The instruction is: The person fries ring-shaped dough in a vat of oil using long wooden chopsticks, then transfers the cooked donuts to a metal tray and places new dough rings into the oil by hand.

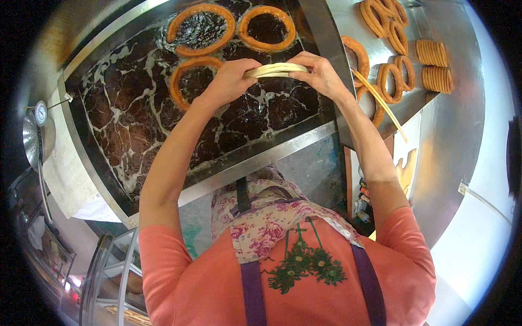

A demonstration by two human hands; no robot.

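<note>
My left hand [231, 82] and my right hand [321, 77] each grip one end of a pale strip of raw dough [278, 69]. It bows slightly upward between them, above the dark oil of a wide fryer [266, 156]. Three browned dough rings float at the far side: one large ring [231, 28], a second ring [266, 46] to its right, and a third ring [174, 87] nearer, partly hidden behind my left hand. Pale foam streaks run across the oil.
Right of the fryer, a metal tray holds several fried rings [384, 81] and stacked fried coils [436, 80]. Long cooking chopsticks [383, 105] lie across the tray's near edge. At the left hang a dial thermometer [41, 114] and a perforated skimmer [31, 138].
</note>
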